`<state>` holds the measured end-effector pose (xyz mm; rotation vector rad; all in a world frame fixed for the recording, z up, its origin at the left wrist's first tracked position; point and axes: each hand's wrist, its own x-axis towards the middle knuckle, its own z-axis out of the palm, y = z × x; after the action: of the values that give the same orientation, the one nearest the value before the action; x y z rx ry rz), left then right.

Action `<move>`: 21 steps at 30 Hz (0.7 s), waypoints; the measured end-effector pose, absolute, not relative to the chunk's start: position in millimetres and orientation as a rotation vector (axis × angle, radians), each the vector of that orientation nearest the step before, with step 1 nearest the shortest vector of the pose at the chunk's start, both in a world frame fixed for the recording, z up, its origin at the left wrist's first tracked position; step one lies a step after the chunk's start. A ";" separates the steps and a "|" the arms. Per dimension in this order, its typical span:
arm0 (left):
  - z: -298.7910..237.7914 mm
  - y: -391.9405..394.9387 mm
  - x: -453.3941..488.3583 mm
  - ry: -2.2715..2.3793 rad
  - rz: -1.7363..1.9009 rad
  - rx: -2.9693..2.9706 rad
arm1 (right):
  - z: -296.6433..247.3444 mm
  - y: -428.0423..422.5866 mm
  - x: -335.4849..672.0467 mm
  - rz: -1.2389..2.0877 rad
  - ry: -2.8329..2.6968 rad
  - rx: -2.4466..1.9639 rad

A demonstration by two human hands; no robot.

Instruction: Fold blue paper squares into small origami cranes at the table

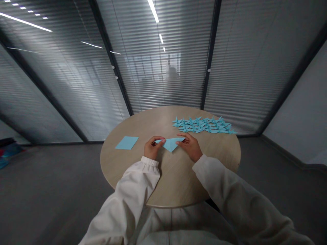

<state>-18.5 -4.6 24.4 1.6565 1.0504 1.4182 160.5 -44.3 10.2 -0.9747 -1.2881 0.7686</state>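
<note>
A light blue sheet of origami paper (170, 144), folded to a triangle with its point toward me, is stretched between my hands over the middle of the table. My left hand (152, 148) pinches its left corner between thumb and fingers. At the opposite corner my right hand (191, 146) grips the paper the same way. Left of my left hand lies a flat, square stack or sheet of blue paper (127, 143); its thickness is too small to tell. Several folded blue paper cranes (203, 125) stand in close rows beyond my right hand.
The round wooden table (173, 190) reaches close to my body, with its rim curving around on all sides. Behind it rises a glass partition with blinds (163, 92). A white wall (301, 112) stands at the right, and dark objects (10, 149) lie on the floor at far left.
</note>
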 end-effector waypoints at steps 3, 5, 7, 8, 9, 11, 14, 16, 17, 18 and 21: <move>21.0 -5.4 -15.3 0.983 1.283 1.686 | 11.6 -43.0 162.1 0.710 -1.211 -0.962; 17.1 -6.7 -12.8 0.933 1.158 1.735 | 11.9 -42.4 162.1 0.710 -1.214 -0.958; 14.4 -8.6 -10.9 0.902 1.052 1.773 | 11.5 -42.4 160.6 0.747 -1.275 -0.957; 13.9 -9.6 -10.2 0.899 1.015 1.770 | 11.1 -42.7 159.4 0.772 -1.309 -0.951; 14.2 -10.6 -9.8 0.902 0.989 1.748 | 10.7 -43.1 158.2 0.795 -1.333 -0.943; 16.6 -11.9 -9.6 0.916 0.992 1.652 | 10.2 -44.4 156.0 0.832 -1.337 -0.929; 22.1 -12.2 -10.3 0.943 1.097 1.450 | 10.7 -47.8 153.7 0.856 -1.341 -0.956; 24.9 -12.0 -11.0 0.970 1.167 1.359 | 11.9 -50.8 152.3 0.876 -1.410 -0.989; 25.6 -12.1 -11.2 0.982 1.187 1.338 | 12.6 -52.2 151.7 0.887 -1.454 -1.003; 26.0 -12.3 -11.3 0.989 1.194 1.330 | 13.2 -53.4 151.2 0.895 -1.493 -1.011; 25.8 -14.1 -10.9 0.983 1.179 1.319 | 13.8 -55.0 150.9 0.850 -1.524 -1.034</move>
<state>-10.9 -14.1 25.8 1.3185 0.9827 1.1787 150.9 -55.0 13.8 -1.0340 -1.5243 0.8495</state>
